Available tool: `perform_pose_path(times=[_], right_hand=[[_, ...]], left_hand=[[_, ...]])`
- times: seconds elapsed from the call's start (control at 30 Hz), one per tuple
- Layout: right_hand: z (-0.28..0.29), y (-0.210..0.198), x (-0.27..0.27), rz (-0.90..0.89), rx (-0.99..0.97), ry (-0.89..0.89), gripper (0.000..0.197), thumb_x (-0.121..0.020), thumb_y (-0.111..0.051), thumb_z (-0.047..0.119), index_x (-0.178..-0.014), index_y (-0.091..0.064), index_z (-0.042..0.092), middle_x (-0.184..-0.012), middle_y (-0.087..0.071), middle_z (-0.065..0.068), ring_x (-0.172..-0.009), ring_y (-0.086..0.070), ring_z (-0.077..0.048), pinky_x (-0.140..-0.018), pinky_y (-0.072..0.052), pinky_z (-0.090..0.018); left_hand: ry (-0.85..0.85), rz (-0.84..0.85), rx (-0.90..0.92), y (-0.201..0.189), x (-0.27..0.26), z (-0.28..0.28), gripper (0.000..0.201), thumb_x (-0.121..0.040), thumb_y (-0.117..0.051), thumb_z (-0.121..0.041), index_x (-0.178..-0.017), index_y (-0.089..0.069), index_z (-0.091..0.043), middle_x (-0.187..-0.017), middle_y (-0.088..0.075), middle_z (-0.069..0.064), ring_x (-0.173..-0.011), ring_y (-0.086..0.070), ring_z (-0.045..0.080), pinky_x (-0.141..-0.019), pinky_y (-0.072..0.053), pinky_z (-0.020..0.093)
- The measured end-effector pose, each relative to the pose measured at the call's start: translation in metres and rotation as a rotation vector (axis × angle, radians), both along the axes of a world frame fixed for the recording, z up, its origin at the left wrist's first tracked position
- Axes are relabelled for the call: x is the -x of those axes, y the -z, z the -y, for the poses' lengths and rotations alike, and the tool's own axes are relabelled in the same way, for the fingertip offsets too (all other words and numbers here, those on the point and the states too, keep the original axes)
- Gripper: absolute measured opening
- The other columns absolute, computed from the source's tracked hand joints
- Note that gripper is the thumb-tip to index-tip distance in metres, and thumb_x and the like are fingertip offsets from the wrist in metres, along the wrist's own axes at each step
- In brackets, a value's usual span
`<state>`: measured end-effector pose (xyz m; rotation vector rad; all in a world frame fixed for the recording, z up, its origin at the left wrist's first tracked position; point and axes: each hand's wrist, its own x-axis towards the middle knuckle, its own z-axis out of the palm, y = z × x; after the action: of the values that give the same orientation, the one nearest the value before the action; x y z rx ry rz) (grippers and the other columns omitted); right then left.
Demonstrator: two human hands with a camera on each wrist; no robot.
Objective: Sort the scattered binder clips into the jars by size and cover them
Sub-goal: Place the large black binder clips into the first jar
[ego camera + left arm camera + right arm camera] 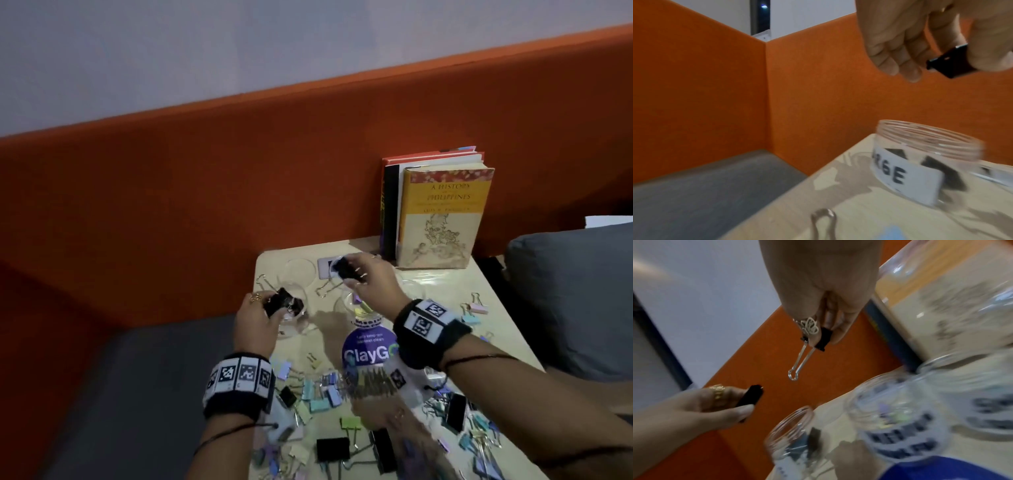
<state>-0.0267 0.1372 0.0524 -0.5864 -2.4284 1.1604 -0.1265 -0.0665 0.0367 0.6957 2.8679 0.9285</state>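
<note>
i am holding one large black binder clip [285,303] in my left hand [255,317], fingers curled round its body, directly over the open mouth of the clear jar [925,160] whose label ends in "rge". i judge that position deliberate: the jar takes the large size, and holding the clip right above the rim means a drop should land inside. dark clips are already lying in that jar.

my right hand [368,277] is gripping a second black clip [823,340] by its body, the wire handle hanging down free. it is hovering beyond and to the right of the same jar, near the standing books [442,212]; i read that as waiting its turn at the same mouth.

both grips are clenched on clips, neither released.

the black clips are looking broad, matte and rigid, with bright wire loops. two more clear jars [900,423] are standing to the right, one holding small pastel clips; their labels are too blurred to read. many pastel and black clips [332,448] are lying scattered across the near part of the surface [442,284], round a blue bottle [370,356]. a clear lid [298,270] is lying behind the jars, none fitted.
</note>
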Motion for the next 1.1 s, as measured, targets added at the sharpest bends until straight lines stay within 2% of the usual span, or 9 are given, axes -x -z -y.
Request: perform_pose_path(times=[0.07,0.27,0.43,0.57,0.63,0.77,0.9,1.0,1.1], right_hand=[[0.02,0.002,0.035,0.056,-0.028,-0.081,0.04,-0.078,-0.067,0.005,-0.117,-0.057,0.008,-0.112,-0.065,-0.013,-0.103,-0.059,-0.025,-0.085,-0.039,-0.021],[0.047,0.018,0.096,0.246,-0.161,-0.236,0.043,-0.079,-0.057,-0.001,-0.119,-0.048,0.01,-0.108,-0.063,-0.017,-0.102,-0.056,-0.033,-0.082,-0.045,-0.035],[0.053,0.029,0.113,0.435,-0.445,-0.448,0.032,-0.081,-0.05,0.002,-0.111,-0.056,0.011,-0.107,-0.064,-0.016,-0.103,-0.056,-0.035,-0.086,-0.043,-0.039],[0.057,0.038,0.119,0.473,-0.622,-0.519,0.044,-0.083,-0.05,0.0,-0.124,-0.051,0.015,-0.12,-0.06,-0.011,-0.117,-0.047,-0.029,-0.096,-0.033,-0.04],[0.056,0.042,0.121,0.394,-0.555,-0.506,0.038,-0.085,-0.052,0.004,-0.122,-0.054,0.013,-0.124,-0.059,-0.01,-0.118,-0.046,-0.03,-0.096,-0.036,-0.04],[0.048,0.034,0.122,0.151,-0.067,-0.333,0.023,-0.093,-0.049,0.013,-0.107,-0.064,0.003,-0.104,-0.068,-0.017,-0.099,-0.06,-0.03,-0.087,-0.044,-0.034],[0.039,0.018,0.124,0.266,0.377,-0.374,0.034,-0.09,-0.057,0.017,-0.121,-0.053,0.007,-0.093,-0.063,-0.009,-0.08,-0.061,-0.02,-0.074,-0.051,-0.026],[0.031,0.015,0.129,0.287,0.414,-0.368,0.03,-0.085,-0.049,-0.012,-0.113,-0.057,-0.003,-0.077,-0.061,-0.005,-0.061,-0.061,-0.01,-0.061,-0.053,-0.018],[0.024,0.011,0.135,0.204,0.286,-0.286,0.022,-0.081,-0.057,-0.011,-0.101,-0.064,-0.003,-0.074,-0.066,-0.012,-0.062,-0.065,-0.014,-0.07,-0.057,-0.031]], left_hand=[[-0.03,0.005,0.016,0.001,0.015,0.009,0.027,-0.084,-0.068,-0.015,-0.11,-0.064,-0.008,-0.115,-0.059,0.009,-0.105,-0.058,0.026,-0.093,-0.047,0.035],[-0.035,0.059,0.011,0.011,0.032,0.011,0.028,-0.083,-0.068,-0.007,-0.11,-0.064,-0.007,-0.115,-0.062,0.009,-0.108,-0.059,0.024,-0.093,-0.044,0.028],[-0.015,0.137,0.041,0.023,0.035,0.005,0.033,-0.084,-0.067,-0.01,-0.117,-0.06,-0.008,-0.117,-0.065,0.01,-0.11,-0.059,0.024,-0.095,-0.046,0.03],[0.001,0.13,0.04,0.029,0.035,0.006,0.036,-0.086,-0.065,-0.011,-0.121,-0.059,-0.007,-0.121,-0.062,0.012,-0.114,-0.058,0.025,-0.097,-0.044,0.03],[0.016,0.103,0.025,0.031,0.036,0.009,0.036,-0.085,-0.066,-0.01,-0.121,-0.06,-0.008,-0.122,-0.061,0.012,-0.114,-0.058,0.025,-0.097,-0.043,0.028],[0.142,0.057,0.027,0.031,0.038,0.016,0.038,-0.081,-0.066,-0.002,-0.118,-0.064,-0.014,-0.118,-0.061,0.006,-0.113,-0.054,0.022,-0.094,-0.037,0.018],[0.28,-0.032,0.165,0.023,0.042,0.01,0.041,-0.08,-0.067,-0.007,-0.119,-0.065,-0.02,-0.121,-0.062,0.0,-0.116,-0.05,0.022,-0.099,-0.04,0.038],[0.32,-0.057,0.17,0.017,0.047,0.002,0.045,-0.079,-0.065,-0.001,-0.119,-0.065,-0.02,-0.12,-0.062,-0.001,-0.116,-0.049,0.023,-0.099,-0.039,0.036],[0.23,-0.013,0.106,0.009,0.045,-0.005,0.056,-0.08,-0.067,-0.005,-0.131,-0.053,-0.021,-0.133,-0.048,-0.002,-0.124,-0.042,0.022,-0.104,-0.035,0.031]])
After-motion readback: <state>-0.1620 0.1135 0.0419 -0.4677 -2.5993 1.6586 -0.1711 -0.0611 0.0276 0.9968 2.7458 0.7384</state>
